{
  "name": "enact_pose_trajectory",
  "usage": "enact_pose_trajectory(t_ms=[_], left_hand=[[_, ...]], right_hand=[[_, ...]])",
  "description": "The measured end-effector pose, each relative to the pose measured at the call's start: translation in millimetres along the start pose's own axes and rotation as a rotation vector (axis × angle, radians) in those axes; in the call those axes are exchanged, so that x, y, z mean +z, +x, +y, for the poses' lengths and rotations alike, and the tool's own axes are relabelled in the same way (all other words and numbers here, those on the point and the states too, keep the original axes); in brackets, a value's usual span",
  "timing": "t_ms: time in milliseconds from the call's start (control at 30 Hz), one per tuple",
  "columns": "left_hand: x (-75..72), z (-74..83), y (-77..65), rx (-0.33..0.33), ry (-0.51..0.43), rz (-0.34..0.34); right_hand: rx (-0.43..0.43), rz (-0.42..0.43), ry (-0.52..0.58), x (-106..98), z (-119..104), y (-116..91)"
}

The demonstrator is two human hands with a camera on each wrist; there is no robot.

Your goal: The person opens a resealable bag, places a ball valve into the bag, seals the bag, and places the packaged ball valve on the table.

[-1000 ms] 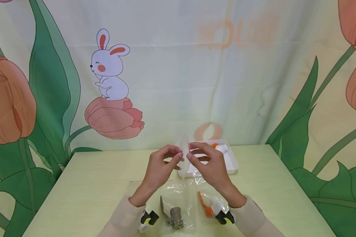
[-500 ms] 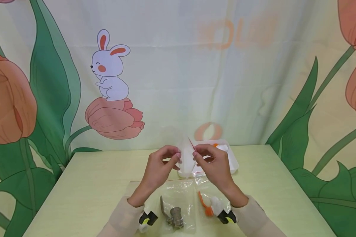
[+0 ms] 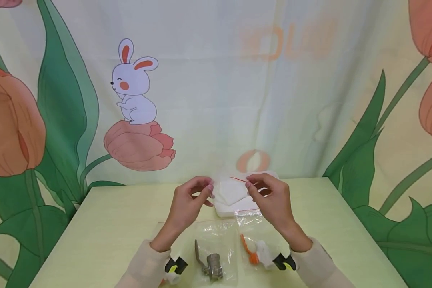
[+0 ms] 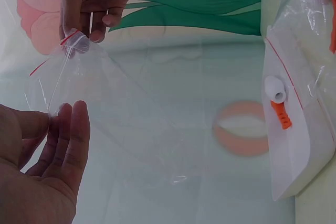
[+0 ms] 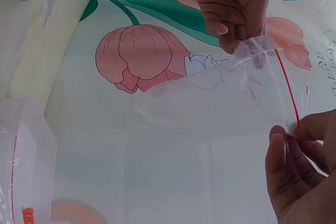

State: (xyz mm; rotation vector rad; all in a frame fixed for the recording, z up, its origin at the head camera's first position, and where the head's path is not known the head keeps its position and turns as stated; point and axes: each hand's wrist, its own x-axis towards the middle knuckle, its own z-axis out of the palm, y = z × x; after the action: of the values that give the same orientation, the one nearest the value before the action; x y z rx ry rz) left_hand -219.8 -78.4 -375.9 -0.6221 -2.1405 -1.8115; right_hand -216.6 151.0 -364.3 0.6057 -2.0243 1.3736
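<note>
A clear zip bag with a red line along its mouth is stretched between my two hands above the table. My left hand pinches one corner of the mouth with thumb and fingers. At the other corner my right hand pinches the edge beside the red strip. In the right wrist view the bag hangs spread out, see-through, with nothing visible inside. The left wrist view shows the thumb and fingers of the left hand meeting at the bag's edge.
Behind the bag stands a white tray, with a white plastic piece with an orange handle inside. Nearer lie a bagged metal lever valve and a bagged white-and-orange valve. Another white piece shows by the left wrist.
Both hands have moved apart, the right one farther to the right. The bag has turned from nearly edge-on to spread out, its red strip now tilting closer to level.
</note>
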Motion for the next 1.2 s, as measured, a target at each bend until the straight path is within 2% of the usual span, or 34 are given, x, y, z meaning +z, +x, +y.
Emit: enact_pose_trajectory(t_ms=[233, 433, 633, 800, 1100, 1200], left_hand=[[-2.6, -2.6, -0.8, 0.015, 0.003, 0.007], [-4.5, -2.5, -0.4, -0.009, 0.008, 0.017], [-4.0, -1.4, -0.5, -0.026, 0.006, 0.039], [-2.8, -1.5, -5.0, -0.034, -0.052, 0.056], [-0.6, -4.6, -6.6, 0.026, -0.071, 0.042], [-0.1, -5.1, -7.0, 0.024, -0.051, 0.038]], right_hand=[[-0.058, 0.015, -0.043, -8, 2, 0], [-0.088, 0.014, -0.097, -13, 4, -1], [-0.073, 0.000, -0.120, -15, 6, -3], [-0.044, -0.039, -0.121, -14, 8, -5], [-0.012, -0.101, -0.121, -11, 8, -5], [-0.013, -0.117, -0.121, -10, 8, -4]])
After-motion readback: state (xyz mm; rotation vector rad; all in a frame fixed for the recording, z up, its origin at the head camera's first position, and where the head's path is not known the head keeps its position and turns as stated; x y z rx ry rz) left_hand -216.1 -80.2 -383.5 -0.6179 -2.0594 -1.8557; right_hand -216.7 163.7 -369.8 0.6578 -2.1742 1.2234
